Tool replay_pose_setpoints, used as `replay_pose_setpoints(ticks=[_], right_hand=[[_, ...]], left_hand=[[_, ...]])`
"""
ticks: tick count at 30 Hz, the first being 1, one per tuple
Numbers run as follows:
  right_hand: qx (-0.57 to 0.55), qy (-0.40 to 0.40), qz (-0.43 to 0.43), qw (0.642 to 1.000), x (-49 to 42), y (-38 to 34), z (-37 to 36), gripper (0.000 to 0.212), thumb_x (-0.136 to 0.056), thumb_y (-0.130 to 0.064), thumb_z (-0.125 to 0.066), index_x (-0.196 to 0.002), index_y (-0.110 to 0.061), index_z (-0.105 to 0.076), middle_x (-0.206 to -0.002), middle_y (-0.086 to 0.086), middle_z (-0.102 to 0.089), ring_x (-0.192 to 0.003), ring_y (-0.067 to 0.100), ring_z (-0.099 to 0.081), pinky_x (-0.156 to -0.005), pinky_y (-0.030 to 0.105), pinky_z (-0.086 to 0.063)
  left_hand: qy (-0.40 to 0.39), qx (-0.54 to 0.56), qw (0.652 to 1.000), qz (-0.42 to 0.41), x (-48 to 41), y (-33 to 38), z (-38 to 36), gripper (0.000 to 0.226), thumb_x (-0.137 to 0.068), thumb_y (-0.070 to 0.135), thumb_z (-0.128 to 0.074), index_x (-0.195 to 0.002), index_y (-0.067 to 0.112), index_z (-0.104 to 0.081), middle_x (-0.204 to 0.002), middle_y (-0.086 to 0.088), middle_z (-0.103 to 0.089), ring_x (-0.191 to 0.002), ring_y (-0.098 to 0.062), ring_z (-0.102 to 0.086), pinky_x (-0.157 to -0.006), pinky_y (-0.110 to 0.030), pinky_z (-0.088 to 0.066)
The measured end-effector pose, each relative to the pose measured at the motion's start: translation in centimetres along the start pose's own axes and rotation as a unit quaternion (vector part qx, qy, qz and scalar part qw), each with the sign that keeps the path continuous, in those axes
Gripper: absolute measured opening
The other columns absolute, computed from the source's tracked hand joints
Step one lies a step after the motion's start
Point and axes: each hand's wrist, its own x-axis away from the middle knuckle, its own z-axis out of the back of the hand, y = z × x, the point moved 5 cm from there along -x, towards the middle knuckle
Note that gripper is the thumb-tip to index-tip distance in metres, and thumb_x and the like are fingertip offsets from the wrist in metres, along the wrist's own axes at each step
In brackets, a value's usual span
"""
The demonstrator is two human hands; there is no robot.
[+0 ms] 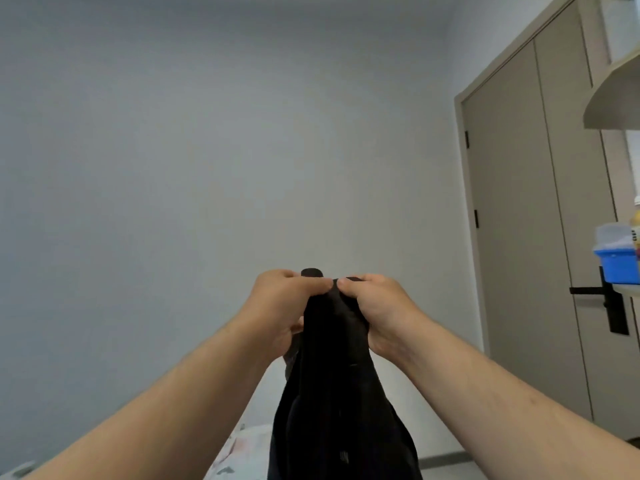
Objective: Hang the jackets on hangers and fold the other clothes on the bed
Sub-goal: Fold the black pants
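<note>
Up in front of the grey wall [207, 150], the left hand [280, 306] and right hand [377, 306] pinch a black garment [332, 393] with curled fingers, its length hanging toward the bed [242, 448].

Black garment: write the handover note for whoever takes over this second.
Left grip: fingers curled round the top of the black garment.
Right grip: pinches the same top edge, thumb tip beside the left thumb.
Garment: held up in the air and hanging bunched between the forearms, above a corner of the bed.
Done: cannot tell; no hanger or folded clothes are in view.
Left: work out whether this piece is a jacket, then hang or fold it. The other clothes are out of view.
</note>
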Motion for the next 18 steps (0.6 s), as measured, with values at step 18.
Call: replay_pose_setpoints(ticks=[18], right_hand=[[-0.076, -0.059, 0.034, 0.995, 2.1, 1.5, 1.8, 0.013, -0.092, -0.011, -0.063, -0.094, 0.0, -0.07, -0.087, 0.02, -0.072, -0.074, 0.027, -0.068, -0.066, 0.034, -0.058]], left_hand=[[-0.011, 0.199, 0.979, 0.047, 2.4, -1.4, -0.4, 0.026, -0.095, -0.001, -0.032, -0.1, -0.003, -0.058, -0.076, -0.022, -0.073, -0.076, -0.032, -0.068, -0.062, -0.037, -0.059]])
